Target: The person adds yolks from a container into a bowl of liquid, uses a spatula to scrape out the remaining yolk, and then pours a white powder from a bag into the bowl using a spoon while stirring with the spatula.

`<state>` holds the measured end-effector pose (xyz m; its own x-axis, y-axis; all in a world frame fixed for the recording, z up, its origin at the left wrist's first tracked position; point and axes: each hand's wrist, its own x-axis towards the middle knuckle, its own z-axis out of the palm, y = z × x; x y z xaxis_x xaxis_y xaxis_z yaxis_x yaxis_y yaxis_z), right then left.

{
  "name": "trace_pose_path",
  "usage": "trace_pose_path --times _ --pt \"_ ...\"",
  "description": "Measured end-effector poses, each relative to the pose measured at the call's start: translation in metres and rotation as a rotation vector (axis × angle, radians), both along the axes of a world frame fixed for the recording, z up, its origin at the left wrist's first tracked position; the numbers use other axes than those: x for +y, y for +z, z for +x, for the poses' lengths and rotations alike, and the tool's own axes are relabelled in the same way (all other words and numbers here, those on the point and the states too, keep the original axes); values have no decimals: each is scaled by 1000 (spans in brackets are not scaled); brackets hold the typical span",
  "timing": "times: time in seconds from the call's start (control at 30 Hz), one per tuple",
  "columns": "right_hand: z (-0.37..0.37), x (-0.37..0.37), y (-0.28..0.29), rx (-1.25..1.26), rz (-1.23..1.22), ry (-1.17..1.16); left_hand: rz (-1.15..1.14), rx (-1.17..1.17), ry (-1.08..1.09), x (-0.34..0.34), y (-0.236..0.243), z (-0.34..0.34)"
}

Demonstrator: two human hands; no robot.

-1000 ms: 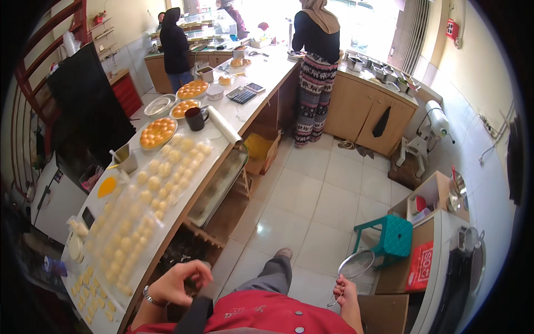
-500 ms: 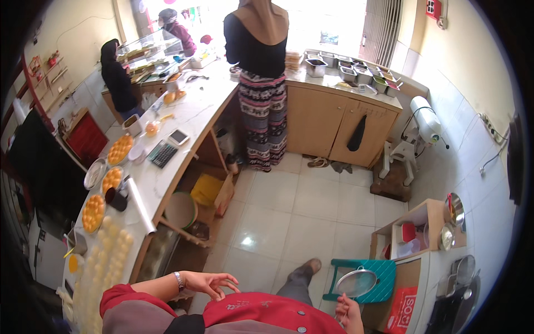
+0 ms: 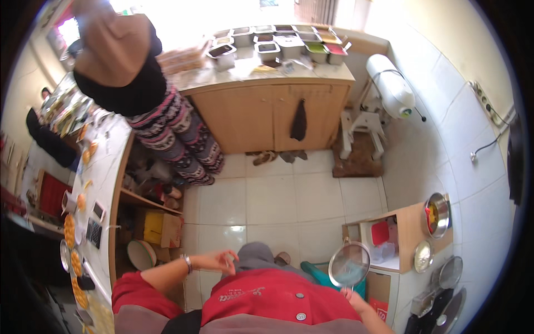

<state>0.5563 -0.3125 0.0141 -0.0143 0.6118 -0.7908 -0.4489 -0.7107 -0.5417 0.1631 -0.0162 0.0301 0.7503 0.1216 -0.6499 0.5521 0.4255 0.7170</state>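
My right hand (image 3: 350,295) is closed on the handle of a round metal sieve (image 3: 349,265), held out in front of my body on the right. Through its fine mesh shows part of a teal plastic stool (image 3: 320,273) on the floor. My left hand (image 3: 221,260) hangs at waist height, its fingers loosely bent and apart, with nothing in them. A metal-banded watch sits on that wrist.
Right of me stands a low wooden cabinet (image 3: 411,234) bearing a steel bowl (image 3: 437,216). A mixer (image 3: 390,86) stands farther off. Metal food tubs (image 3: 268,51) line the back counter. A person (image 3: 125,67) stands ahead left, beside the long marble-look counter (image 3: 105,167).
My view has turned right and moved forward, so the back counter and mixer appear closer. The sieve has come up with my right hand. My left hand stays empty at my waist.
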Motion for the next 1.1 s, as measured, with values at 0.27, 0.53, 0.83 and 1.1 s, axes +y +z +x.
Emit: trace_pose_path --times 0.27,0.53,0.83,1.1 --pt "80 188 -17 -197 184 -500 595 75 221 293 -75 240" --pt "82 312 -26 -173 5 -1033 779 282 454 527 -203 439" --pt "104 385 1 -224 -120 -1263 459 257 633 521 -192 486" --pt "133 440 6 -335 -62 -1134 722 -237 354 460 -121 459"
